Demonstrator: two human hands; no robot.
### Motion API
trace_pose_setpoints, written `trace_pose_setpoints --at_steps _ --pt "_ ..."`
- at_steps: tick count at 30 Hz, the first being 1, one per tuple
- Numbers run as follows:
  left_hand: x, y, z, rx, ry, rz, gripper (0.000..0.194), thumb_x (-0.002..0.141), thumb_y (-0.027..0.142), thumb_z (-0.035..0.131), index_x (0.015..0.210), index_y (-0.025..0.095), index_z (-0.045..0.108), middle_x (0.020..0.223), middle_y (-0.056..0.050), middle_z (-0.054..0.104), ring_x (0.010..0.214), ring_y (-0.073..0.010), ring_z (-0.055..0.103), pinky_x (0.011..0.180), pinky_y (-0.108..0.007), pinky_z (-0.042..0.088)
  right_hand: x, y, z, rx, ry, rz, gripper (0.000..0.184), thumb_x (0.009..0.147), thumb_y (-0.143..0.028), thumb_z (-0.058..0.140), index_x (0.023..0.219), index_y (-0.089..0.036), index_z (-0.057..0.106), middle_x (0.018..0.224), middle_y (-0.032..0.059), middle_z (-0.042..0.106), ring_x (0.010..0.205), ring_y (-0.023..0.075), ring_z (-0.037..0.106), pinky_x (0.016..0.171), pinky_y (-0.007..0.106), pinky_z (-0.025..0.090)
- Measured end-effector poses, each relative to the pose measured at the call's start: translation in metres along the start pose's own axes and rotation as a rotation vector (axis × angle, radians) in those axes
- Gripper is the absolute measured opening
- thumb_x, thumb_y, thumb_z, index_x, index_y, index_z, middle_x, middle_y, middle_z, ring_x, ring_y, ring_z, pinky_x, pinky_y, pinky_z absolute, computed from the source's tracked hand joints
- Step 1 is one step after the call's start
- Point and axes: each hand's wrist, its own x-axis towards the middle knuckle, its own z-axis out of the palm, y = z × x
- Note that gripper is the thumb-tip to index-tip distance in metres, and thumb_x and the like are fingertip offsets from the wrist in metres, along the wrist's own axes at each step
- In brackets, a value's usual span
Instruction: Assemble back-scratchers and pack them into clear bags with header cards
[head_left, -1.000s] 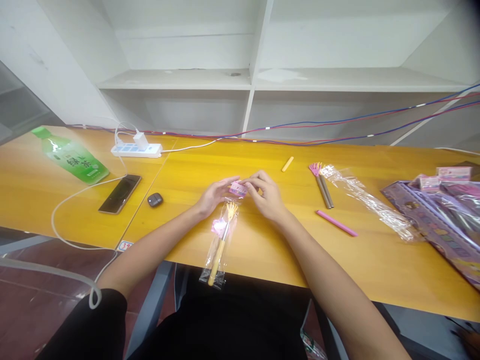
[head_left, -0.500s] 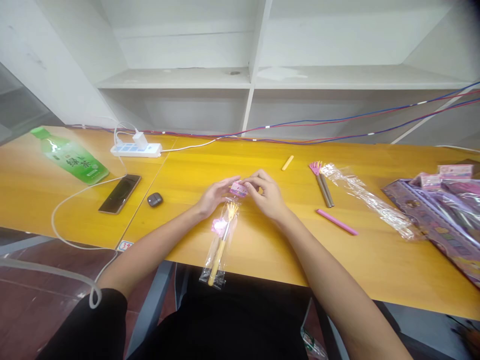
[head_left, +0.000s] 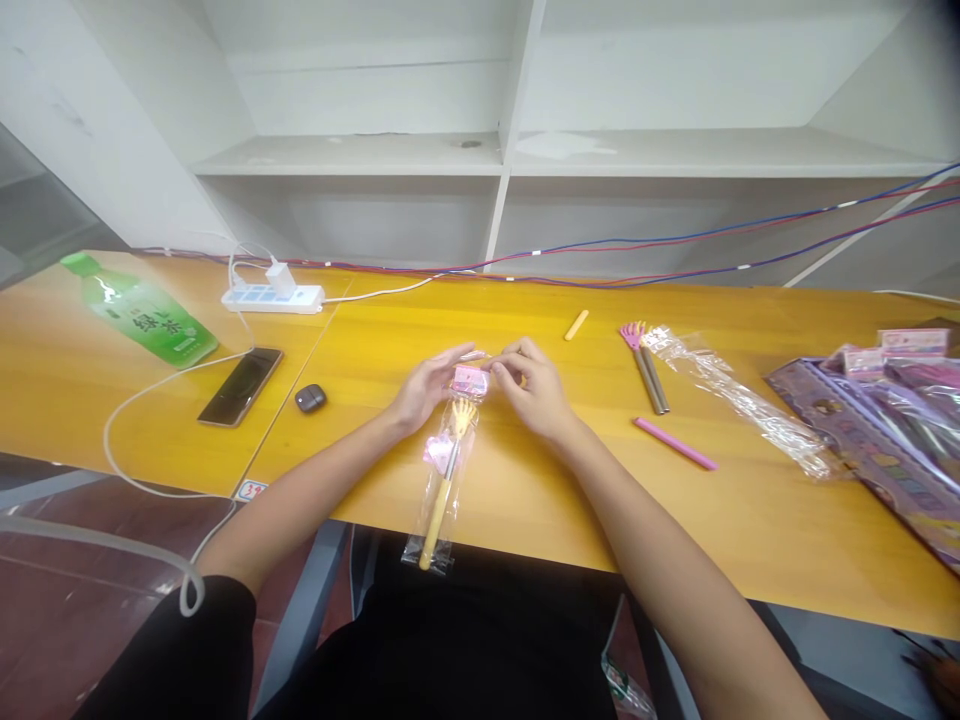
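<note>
Clear sleeve point(head_left: 439, 500) overhangs the table's point(head_left: 525, 520) near edge, between both hands' point(head_left: 424, 392) forearms.

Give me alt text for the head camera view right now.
Two bare hands hold the pink card top of a clear plastic packet containing a yellow hand-shaped scratcher, above a yellow wooden table; a green plastic bottle lies far left.

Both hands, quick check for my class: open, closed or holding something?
Left hand: partly open, at the pink card.
Right hand: fingers curled beside the card; grip cannot be told.
</note>
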Motion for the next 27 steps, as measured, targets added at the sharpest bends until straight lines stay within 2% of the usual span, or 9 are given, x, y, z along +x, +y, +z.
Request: trace_pose_setpoints --at_steps 13,16,18,22,25,27 --pt "0.001 0.002 -0.001 -0.033 0.003 0.041 0.051 0.092 0.045 0.063 0.134 0.019 0.072 0.147 -0.012 0.066 0.139 -0.0359 0.057 0.108 -0.045 0.047 -0.002 -0.004 0.001 0.024 -0.048 -0.018 0.027 0.104 -0.035 0.056 0.094 -0.022 0.078 0.091 0.0060 0.058 0.081 0.0192 0.058 0.071 0.035 0.049" --pt "0.001 0.001 -0.003 -0.019 -0.002 0.043 0.050 0.092 0.045 0.063 0.134 0.019 0.072 0.147 -0.012 0.066 0.138 -0.0352 0.057 0.108 -0.045 0.047 -0.001 -0.002 0.001 -0.003 -0.002 -0.003 0.026 0.105 -0.038 0.055 0.098 -0.022 0.074 0.092 0.0055 0.059 0.077 0.0179 0.057 0.071 0.034 0.050" --pt "0.002 0.001 -0.004 -0.004 -0.002 0.047 0.051 0.092 0.045 0.063 0.135 0.020 0.072 0.147 -0.011 0.066 0.136 -0.0341 0.058 0.106 -0.044 0.048 -0.001 0.001 0.003 -0.002 0.052 0.045 0.023 0.103 -0.041 0.057 0.108 -0.023 0.069 0.096 0.0051 0.061 0.073 0.0162 0.056 0.069 0.033 0.050" --pt "0.003 -0.001 -0.006 0.009 -0.021 0.045 0.054 0.090 0.044 0.065 0.137 0.019 0.071 0.148 -0.012 0.065 0.131 -0.0332 0.062 0.103 -0.043 0.050 -0.001 0.008 0.007 0.079 0.039 0.167 0.043 0.097 -0.048 0.066 0.131 -0.023 0.056 0.110 0.0058 0.067 0.066 0.0135 0.058 0.064 0.031 0.049" --pt "0.003 -0.001 -0.004 0.009 -0.044 0.044 0.053 0.089 0.043 0.067 0.136 0.019 0.071 0.149 -0.013 0.064 0.129 -0.0330 0.063 0.102 -0.042 0.052 -0.002 0.012 0.011 0.149 -0.019 0.211 0.056 0.091 -0.051 0.073 0.136 -0.023 0.054 0.104 0.0043 0.070 0.065 0.0141 0.059 0.065 0.031 0.050" --pt "0.002 0.000 -0.003 0.024 -0.049 0.039 0.051 0.090 0.041 0.069 0.137 0.020 0.070 0.151 -0.014 0.062 0.127 -0.0319 0.064 0.101 -0.042 0.054 -0.003 0.013 0.013 0.183 -0.032 0.225 0.054 0.091 -0.051 0.073 0.134 -0.023 0.057 0.096 0.0025 0.071 0.065 0.0146 0.059 0.065 0.031 0.050"
